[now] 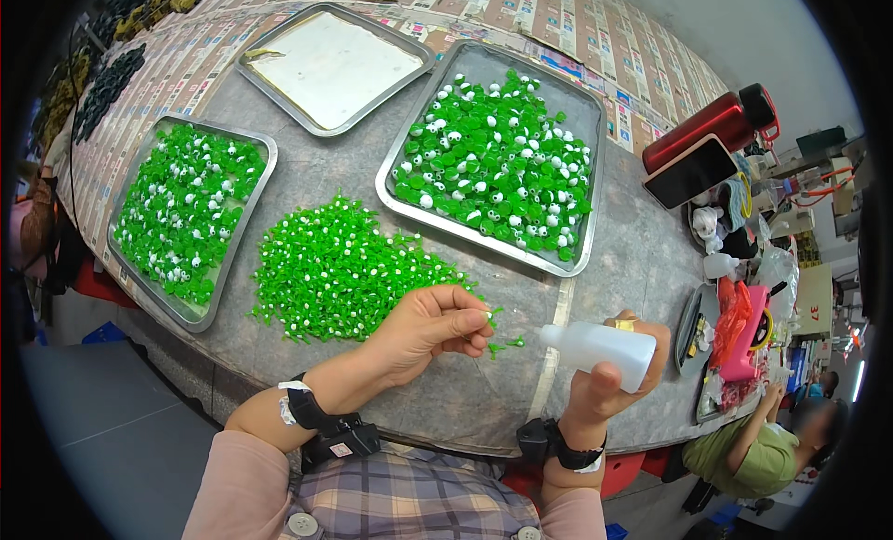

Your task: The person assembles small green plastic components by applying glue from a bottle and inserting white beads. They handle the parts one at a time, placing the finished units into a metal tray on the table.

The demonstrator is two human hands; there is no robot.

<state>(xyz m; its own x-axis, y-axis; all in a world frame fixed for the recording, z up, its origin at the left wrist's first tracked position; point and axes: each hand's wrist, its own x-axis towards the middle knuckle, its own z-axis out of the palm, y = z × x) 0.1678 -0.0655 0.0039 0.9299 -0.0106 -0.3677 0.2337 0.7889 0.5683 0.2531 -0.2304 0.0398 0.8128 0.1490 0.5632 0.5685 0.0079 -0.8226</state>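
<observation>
"Report left side."
"My left hand [430,328] pinches a small green piece [497,311], just right of the green-and-white pile [330,272]."
"Right side?"
"My right hand [598,399] grips a white bottle [605,347], neck pointing left."

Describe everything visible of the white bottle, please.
The bottle is white, translucent-looking and apparently plastic, its smooth body narrowing to a short neck. It is tipped nearly on its side over the table, neck pointing left toward the left hand, without touching it. The right hand grips the body, thumb and fingers hiding part of it. Contents can't be made out.
</observation>
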